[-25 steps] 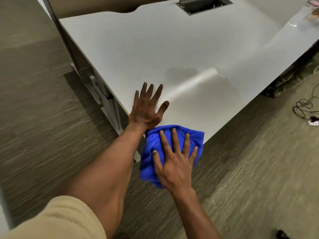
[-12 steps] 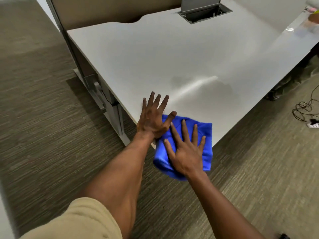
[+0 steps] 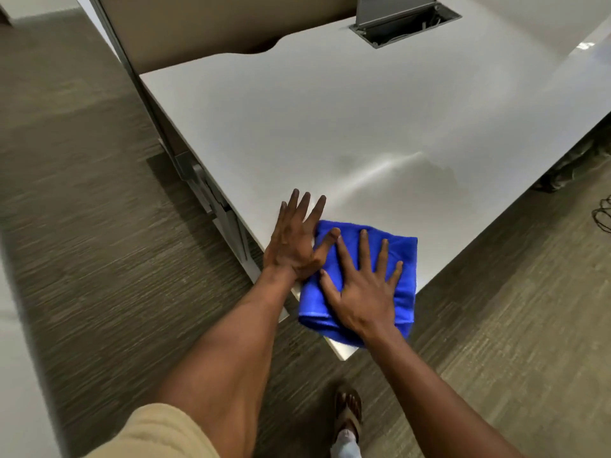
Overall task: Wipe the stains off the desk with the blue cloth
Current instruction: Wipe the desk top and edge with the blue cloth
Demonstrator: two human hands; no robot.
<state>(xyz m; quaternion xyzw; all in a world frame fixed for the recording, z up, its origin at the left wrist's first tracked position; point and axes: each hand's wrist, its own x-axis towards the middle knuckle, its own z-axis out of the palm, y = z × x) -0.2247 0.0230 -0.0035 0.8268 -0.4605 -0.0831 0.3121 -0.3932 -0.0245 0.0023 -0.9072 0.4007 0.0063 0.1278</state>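
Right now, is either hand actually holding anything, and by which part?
Nothing is gripped. The right hand presses flat on the middle of the blue cloth; the left hand rests flat on the desk, thumb on the cloth's edge.

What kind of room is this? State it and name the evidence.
Probably an office: a white desk with a recessed cable box, a partition panel behind it, and grey carpet.

Blue cloth (image 3: 405,256); white desk (image 3: 297,127)

Striped grey-brown carpet (image 3: 82,226), beige partition (image 3: 198,24)
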